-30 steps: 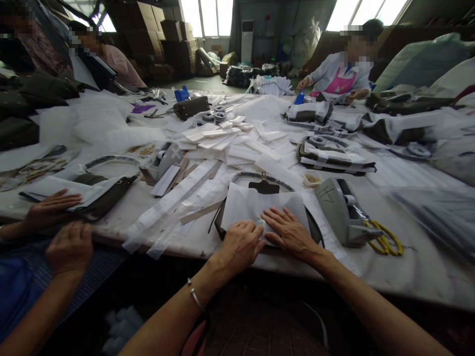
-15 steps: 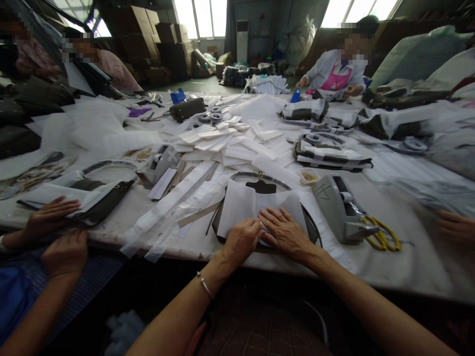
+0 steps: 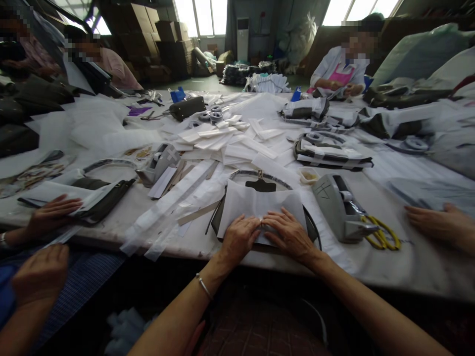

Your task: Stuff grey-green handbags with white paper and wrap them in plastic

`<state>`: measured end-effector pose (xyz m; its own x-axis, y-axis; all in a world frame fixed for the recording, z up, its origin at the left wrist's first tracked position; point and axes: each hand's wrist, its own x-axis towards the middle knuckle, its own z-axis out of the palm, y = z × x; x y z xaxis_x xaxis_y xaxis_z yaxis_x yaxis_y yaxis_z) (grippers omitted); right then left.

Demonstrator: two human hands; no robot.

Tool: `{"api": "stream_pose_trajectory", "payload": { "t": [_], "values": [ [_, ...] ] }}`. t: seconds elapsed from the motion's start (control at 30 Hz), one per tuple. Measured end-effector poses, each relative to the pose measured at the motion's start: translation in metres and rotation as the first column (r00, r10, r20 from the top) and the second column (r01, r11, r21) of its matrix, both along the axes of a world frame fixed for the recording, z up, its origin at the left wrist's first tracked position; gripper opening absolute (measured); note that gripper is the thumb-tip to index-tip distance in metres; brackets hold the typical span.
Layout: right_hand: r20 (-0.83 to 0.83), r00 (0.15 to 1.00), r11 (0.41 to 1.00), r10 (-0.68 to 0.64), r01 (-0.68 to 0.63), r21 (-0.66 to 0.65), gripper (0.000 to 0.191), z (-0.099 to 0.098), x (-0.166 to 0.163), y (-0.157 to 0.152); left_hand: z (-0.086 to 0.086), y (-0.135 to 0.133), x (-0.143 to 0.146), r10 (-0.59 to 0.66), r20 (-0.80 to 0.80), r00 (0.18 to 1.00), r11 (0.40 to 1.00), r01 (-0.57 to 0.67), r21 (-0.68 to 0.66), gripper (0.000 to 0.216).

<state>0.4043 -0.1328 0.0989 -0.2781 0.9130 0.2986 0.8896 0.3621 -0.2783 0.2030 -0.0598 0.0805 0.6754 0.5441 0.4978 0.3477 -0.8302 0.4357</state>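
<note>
A dark handbag (image 3: 312,227) lies at the near edge of the surface (image 3: 389,269), its wrapped handle (image 3: 237,174) arched on the far side and a white sheet (image 3: 260,201) over its front. The right hand (image 3: 287,232) rests on the sheet, its grip wide; the left hand (image 3: 239,236) touches the sheet just beside it, fingers close together, and I cannot tell whether its grip pinches anything. The sheet could wrinkle or skew if the hands press unevenly, and the bag might tip off, being so near the edge. Whether the bag holds anything is hidden. Beyond it, a small clear tub (image 3: 308,176) contains something yellowish, too small to identify; near that stands a grey tape dispenser (image 3: 339,210), with yellow-handled scissors (image 3: 380,244) beside it. Farther back, cardboard boxes (image 3: 139,22) are stacked, contents not visible
</note>
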Motion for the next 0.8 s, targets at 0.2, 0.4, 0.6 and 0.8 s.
{"api": "stream_pose_trajectory", "payload": {
  "t": [0.2, 0.4, 0.6, 0.8],
  "values": [
    [0.008, 1.0, 0.999, -0.029, 0.029, -0.017, 0.026, 0.0039, -0.0051, 0.0013, -0.0019, -0.0005, 0.0017, 0.0, -0.037, 0.999, 1.0, 0.001, 0.023, 0.023],
    [0.05, 0.999, 1.0, -0.01, 0.01, 0.003, 0.023, -0.001, -0.0047, 0.0025, -0.0045, 0.0002, 0.003, 0.01, -0.067, 0.998, 1.0, -0.009, 0.018, 0.021],
    [0.086, 0.996, 0.998, -0.008, 0.003, 0.059, 0.02, -0.0053, -0.0043, 0.0037, -0.0081, 0.0004, 0.0051, 0.02, -0.1, 0.995, 0.999, -0.015, 0.05, 0.016],
    [0.062, 0.998, 0.997, -0.014, 0.01, 0.071, 0.019, -0.0035, -0.0041, 0.0034, -0.0054, 0.0, 0.0035, 0.017, -0.097, 0.995, 1.0, -0.017, -0.003, 0.018]
  ]
}}
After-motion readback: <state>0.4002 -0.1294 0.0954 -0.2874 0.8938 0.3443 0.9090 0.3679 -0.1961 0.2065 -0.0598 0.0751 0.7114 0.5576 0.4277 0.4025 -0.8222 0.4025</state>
